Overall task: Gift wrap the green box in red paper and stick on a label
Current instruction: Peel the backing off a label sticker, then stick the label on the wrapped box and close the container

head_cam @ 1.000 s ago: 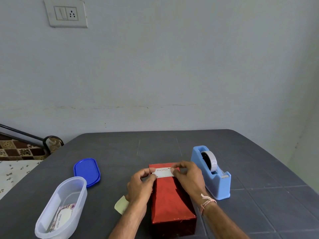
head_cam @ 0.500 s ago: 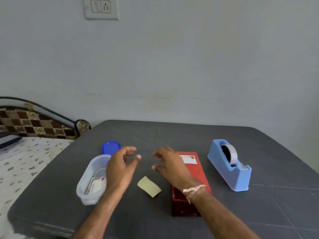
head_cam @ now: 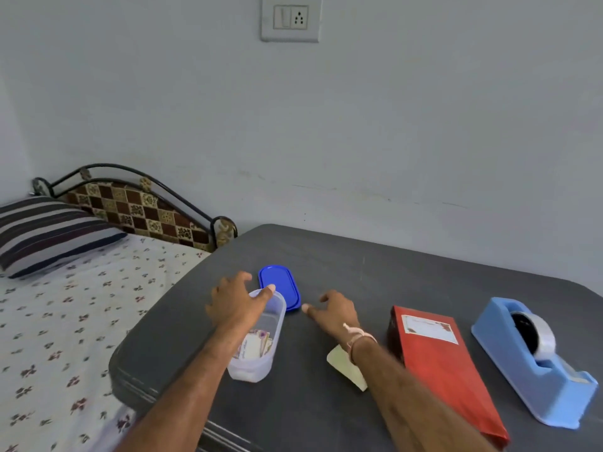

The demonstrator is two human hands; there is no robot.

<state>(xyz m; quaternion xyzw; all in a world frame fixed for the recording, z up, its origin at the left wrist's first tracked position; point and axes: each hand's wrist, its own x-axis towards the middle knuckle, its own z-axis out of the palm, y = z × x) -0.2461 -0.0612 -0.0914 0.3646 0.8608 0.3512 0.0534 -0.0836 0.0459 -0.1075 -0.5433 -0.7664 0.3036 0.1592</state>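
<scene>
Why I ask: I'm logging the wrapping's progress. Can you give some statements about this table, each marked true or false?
1. A label is stuck on the red-wrapped box. True.
2. The blue lid closes the clear container. False: it lies on the table beyond the container.
3. The left hand holds the clear container's far end. True.
4. The right hand grips the tape dispenser. False: it holds nothing, near the blue lid.

Both forearms are bare up to the left hand (head_cam: pixel 233 303) and right hand (head_cam: pixel 332 313). A thin, pale pink thread band (head_cam: pixel 359 337) circles the right wrist, wound in a few strands, with a knotted end sticking out.
</scene>
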